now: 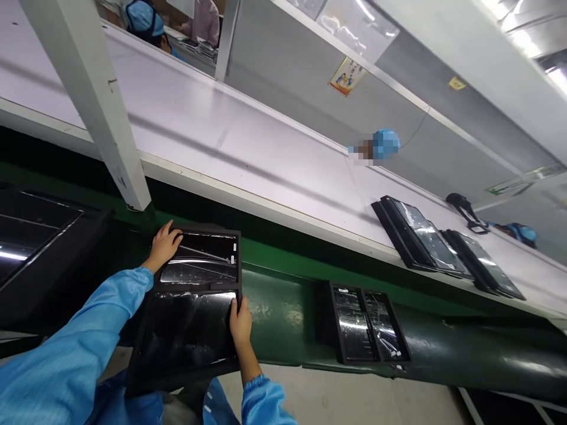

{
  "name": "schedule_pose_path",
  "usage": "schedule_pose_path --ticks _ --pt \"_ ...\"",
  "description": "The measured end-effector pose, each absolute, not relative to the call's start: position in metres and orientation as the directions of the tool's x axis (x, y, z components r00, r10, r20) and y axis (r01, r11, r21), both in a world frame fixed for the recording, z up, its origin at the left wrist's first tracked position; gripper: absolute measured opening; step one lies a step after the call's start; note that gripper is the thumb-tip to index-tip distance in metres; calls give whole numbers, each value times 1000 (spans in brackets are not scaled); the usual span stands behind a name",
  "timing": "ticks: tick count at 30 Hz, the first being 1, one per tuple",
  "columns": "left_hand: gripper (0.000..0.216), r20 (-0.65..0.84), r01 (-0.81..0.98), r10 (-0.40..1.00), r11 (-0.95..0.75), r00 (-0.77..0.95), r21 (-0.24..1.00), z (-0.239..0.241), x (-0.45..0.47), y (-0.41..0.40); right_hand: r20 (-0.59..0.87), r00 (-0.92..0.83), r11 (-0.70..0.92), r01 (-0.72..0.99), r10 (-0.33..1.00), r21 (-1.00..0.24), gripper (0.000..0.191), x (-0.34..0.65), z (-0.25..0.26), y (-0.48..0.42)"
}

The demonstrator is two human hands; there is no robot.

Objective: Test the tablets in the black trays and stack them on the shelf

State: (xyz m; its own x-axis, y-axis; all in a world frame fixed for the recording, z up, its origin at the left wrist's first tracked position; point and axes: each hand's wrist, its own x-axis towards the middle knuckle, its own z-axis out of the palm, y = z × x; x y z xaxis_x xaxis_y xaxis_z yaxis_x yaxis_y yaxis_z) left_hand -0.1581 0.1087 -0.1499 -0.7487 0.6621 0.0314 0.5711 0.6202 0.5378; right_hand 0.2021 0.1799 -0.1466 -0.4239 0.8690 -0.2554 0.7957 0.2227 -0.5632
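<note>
Green conveyor belt (283,307); black tray (190,307), long axis away, gripped by left hand (163,245) and right hand (240,321).

This is a factory assembly line: a long green conveyor belt (283,307) carries black trays (370,324), a white surface (248,153) runs alongside, and workers wear blue caps (385,143) and blue sleeves (75,354)

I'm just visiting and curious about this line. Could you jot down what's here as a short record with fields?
Left hand: grips the far left corner of the black tray
Right hand: holds the tray's right edge
Tray contents: two glossy wrapped panels, one per compartment
Green belt: carries a second tray to the right
White shelf: stacked trays at its right end
Other people: blue caps beyond the shelf
</note>
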Motion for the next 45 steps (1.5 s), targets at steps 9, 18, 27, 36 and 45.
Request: schedule_pose_path --ticks 9,18,27,36,45 --pt "37 63 579 661 603 -748 549 -151 -161 105 -272 -403 219 825 874 -521 44 201 -146 178" --pt "42 104 601 661 591 -743 539 -152 -155 99 -271 -407 221 823 872 -523 44 199 -142 180" --pt "43 85 607 673 598 -735 524 -142 -152 97 -295 -392 202 834 871 -513 45 197 -143 179" --pt "41 82 608 670 607 -738 512 -143 -155 96 207 -583 587 595 785 -549 41 186 -138 142" --pt "40 108 621 668 604 -736 500 -137 -155 99 -26 -955 808 264 295 -527 51 93 -122 86"
